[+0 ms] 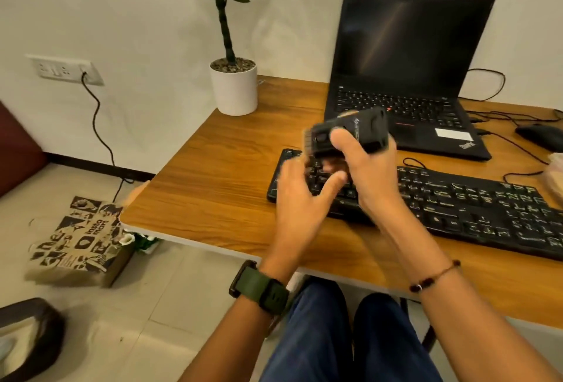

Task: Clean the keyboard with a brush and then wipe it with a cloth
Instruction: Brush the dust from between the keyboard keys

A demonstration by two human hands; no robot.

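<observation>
The fingers of the left hand are spread and loosely extended, holding nothing, hovering just over the left end of the black keyboard, probably ready to steady it or to meet the tool beside them. Well to the left of those fingers, down on the floor, lies a printed paper bag, and beyond them, at the bench's far corner, stands a potted plant, both kept out of the work.

Just right of the left fingers, the right hand curls around a dark, blocky brush tool, thumb across its face, gripping it above the keyboard's left keys. Blur hides whether any bristles touch the keys. Holding it over that end suggests sweeping is meant to run across the rows from there.

The keyboard lies flat on the wooden bench, stretching away to the right of both hands. Behind the right fingers an open laptop sits with a dark screen, and farther right a mouse rests. I cannot make out a cloth for certain.
</observation>
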